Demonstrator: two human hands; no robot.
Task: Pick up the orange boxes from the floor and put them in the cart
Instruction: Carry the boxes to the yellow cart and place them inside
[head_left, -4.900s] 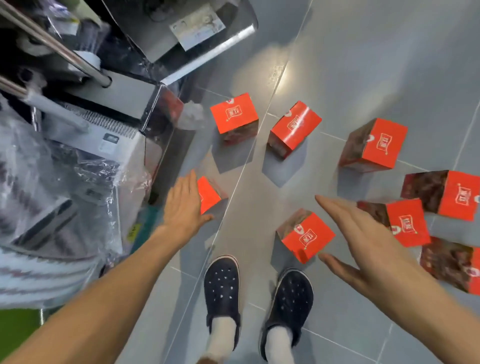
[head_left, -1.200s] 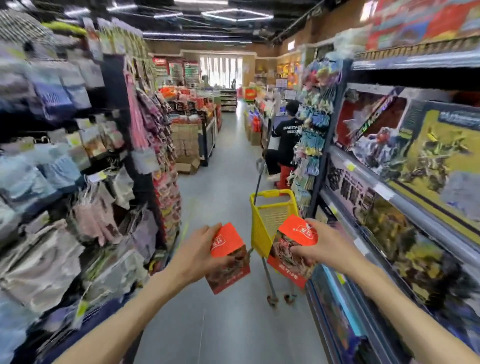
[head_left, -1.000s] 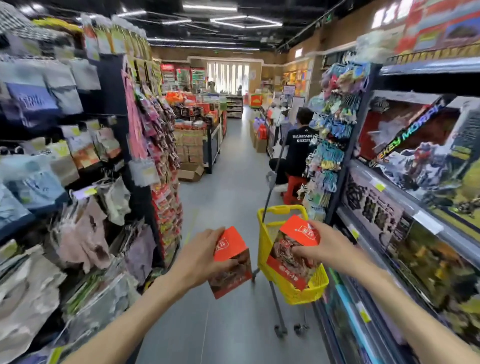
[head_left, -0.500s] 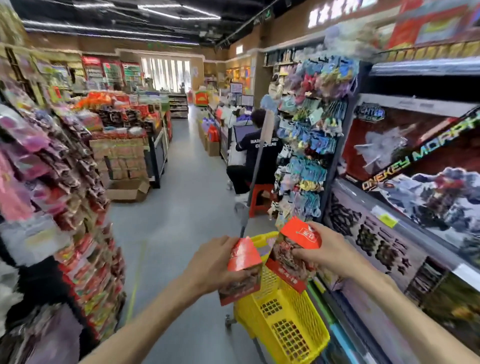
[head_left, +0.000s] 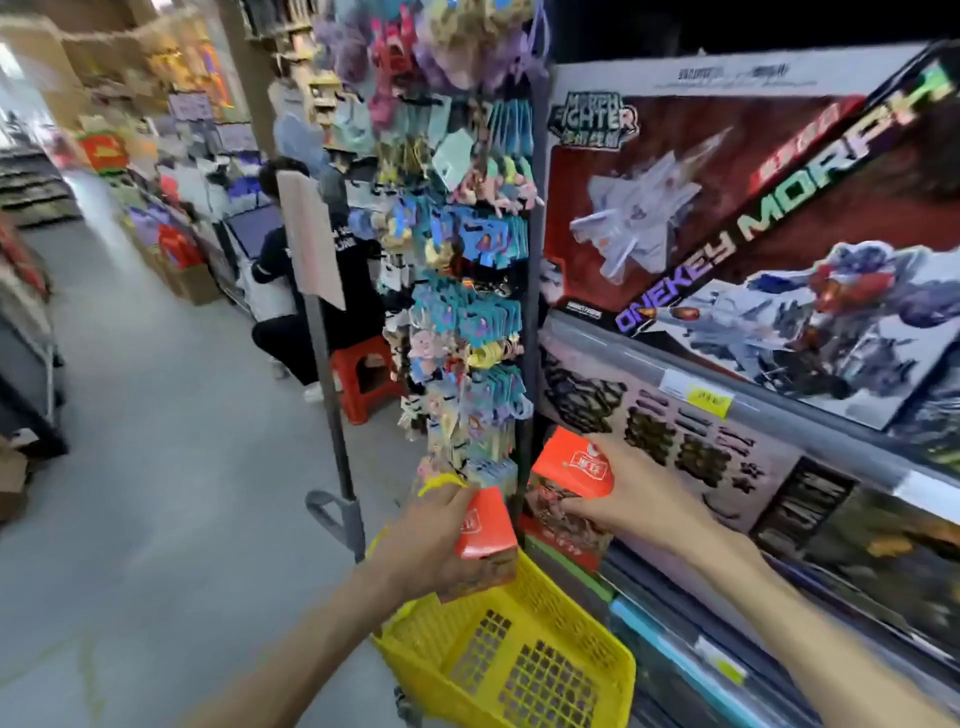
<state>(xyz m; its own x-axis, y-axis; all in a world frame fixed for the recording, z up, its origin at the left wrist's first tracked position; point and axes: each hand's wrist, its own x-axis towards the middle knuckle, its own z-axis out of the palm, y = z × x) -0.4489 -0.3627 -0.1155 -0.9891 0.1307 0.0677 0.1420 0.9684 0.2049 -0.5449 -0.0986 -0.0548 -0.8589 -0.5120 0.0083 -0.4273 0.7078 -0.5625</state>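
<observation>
My left hand (head_left: 431, 540) grips an orange box (head_left: 485, 530) from its left side, just above the back rim of the yellow cart basket (head_left: 587, 670). My right hand (head_left: 628, 499) holds a second orange box (head_left: 569, 488) slightly higher and to the right, over the basket's far corner and close to the shelf front. Both boxes show an orange top with a white logo and dark printed sides. The basket's inside looks bare where I can see it. The boxes on the floor are out of view.
A grey cart handle pole (head_left: 332, 405) rises left of my hands. A hanging rack of small toys (head_left: 467, 322) stands right behind the basket. Toy boxes fill the shelves (head_left: 753, 415) on the right. A person sits on a red stool (head_left: 363, 374) down the aisle.
I have come closer to the cart and turned right. Both hands with their boxes now sit over the yellow basket, which was farther ahead a second ago.
</observation>
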